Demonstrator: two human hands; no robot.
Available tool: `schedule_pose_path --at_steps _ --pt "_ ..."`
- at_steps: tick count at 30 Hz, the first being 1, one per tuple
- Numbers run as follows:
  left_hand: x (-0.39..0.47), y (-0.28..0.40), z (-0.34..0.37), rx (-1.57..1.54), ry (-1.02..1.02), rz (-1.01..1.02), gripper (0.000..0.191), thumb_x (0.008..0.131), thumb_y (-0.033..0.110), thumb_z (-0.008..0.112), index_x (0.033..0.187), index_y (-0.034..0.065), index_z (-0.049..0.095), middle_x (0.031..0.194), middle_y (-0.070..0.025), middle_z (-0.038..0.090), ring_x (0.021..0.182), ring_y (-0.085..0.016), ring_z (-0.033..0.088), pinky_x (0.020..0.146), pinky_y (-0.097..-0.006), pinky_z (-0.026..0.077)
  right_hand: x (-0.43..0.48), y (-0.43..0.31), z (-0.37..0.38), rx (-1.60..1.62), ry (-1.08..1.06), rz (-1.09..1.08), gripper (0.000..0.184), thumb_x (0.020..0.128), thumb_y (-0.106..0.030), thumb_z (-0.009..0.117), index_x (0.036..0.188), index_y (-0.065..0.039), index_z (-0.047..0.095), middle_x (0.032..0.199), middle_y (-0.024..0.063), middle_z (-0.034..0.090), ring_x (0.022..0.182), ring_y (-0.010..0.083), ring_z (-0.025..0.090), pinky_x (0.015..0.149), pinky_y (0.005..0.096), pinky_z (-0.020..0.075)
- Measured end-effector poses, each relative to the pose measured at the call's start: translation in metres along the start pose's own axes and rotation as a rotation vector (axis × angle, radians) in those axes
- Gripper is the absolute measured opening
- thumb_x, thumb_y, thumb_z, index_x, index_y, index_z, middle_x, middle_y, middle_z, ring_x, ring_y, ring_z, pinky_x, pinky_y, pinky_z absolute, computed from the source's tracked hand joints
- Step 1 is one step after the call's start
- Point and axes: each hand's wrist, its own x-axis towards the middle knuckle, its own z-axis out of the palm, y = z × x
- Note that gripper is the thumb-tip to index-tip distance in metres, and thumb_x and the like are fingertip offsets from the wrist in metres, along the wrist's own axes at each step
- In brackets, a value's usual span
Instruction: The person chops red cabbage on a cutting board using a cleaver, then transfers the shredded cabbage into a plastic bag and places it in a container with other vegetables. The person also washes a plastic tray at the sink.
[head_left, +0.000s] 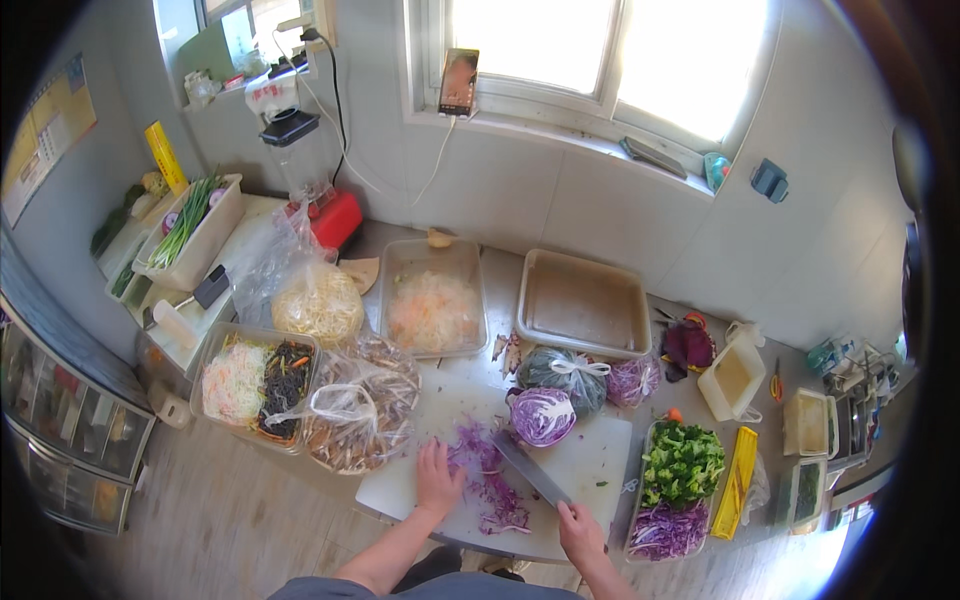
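My right hand (581, 530) grips the handle of a kitchen knife (531, 469), whose wide blade slants up and left over a white cutting board (600, 450). Shredded red cabbage (501, 510) lies scattered on the board, left of and below the blade. At the left edge of these shreds, my left hand (440, 478) rests with its fingers spread a little; whether shreds are under its fingers cannot be seen. A cut red cabbage (541, 417), its white core showing, sits just beyond the blade's tip. Behind it are a tied bag of greens (553, 369) and a bag of red cabbage (634, 381).
A tray of broccoli and shredded cabbage (645, 491) stands right of the board. At left are a bag of sliced mushrooms (360, 431) and a tray of shredded vegetables (196, 390). Two large trays (484, 300) (585, 300) stand behind. Scissors (776, 381) lie far right.
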Motion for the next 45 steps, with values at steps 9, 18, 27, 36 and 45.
schedule_pose_path --at_steps 9,18,27,36,45 --pt "0.08 0.01 0.022 -0.086 -0.151 0.154 0.057 0.075 0.025 0.066 0.121 -0.001 0.047 0.126 -0.0223 0.046 0.12 -0.04 0.039 0.102 -0.0468 0.031 0.077 -0.007 0.019 -0.072 0.075 -0.154 0.037 0.078 -0.007 0.054 0.114 -0.013 0.052 0.094 0.0076 0.057 0.084 0.0264 0.058 0.066 0.0375 0.0509" --pt "0.033 0.027 -0.027 -0.28 -0.413 0.304 0.058 0.072 0.024 0.068 0.122 0.002 0.048 0.123 -0.0196 0.048 0.113 -0.04 0.043 0.097 -0.0453 0.036 0.019 0.011 0.012 0.044 -0.05 -0.283 0.029 0.081 -0.014 0.055 0.11 -0.012 0.055 0.084 0.0087 0.06 0.075 0.0272 0.06 0.061 0.0398 0.0498" --pt "-0.032 -0.011 -0.022 -0.062 -0.462 0.308 0.074 0.072 0.042 0.064 0.129 -0.0008 0.044 0.133 -0.0242 0.042 0.127 -0.043 0.032 0.106 -0.0509 0.024 -0.054 0.045 -0.009 0.369 -0.152 0.191 0.037 0.079 -0.011 0.06 0.116 -0.013 0.055 0.082 0.0108 0.062 0.074 0.0307 0.06 0.066 0.0355 0.0493" --pt "-0.034 0.026 -0.01 -0.034 -0.281 0.248 0.084 0.074 0.055 0.064 0.133 0.0017 0.038 0.134 -0.0247 0.038 0.124 -0.043 0.034 0.104 -0.0497 0.026 -0.13 0.055 0.052 1.254 0.028 0.861 0.024 0.088 -0.011 0.053 0.11 -0.009 0.045 0.062 -0.0007 0.048 0.05 0.0083 0.047 0.046 0.0236 0.041" --pt "-0.042 0.071 0.012 -0.102 -0.191 0.141 0.071 0.074 0.045 0.067 0.129 0.0054 0.046 0.133 -0.0221 0.04 0.124 -0.04 0.037 0.104 -0.0474 0.029 -0.061 -0.041 0.097 1.137 -0.158 0.595 0.027 0.089 -0.014 0.052 0.113 -0.004 0.044 0.06 0.0029 0.052 0.048 0.0101 0.05 0.045 0.0251 0.0425"
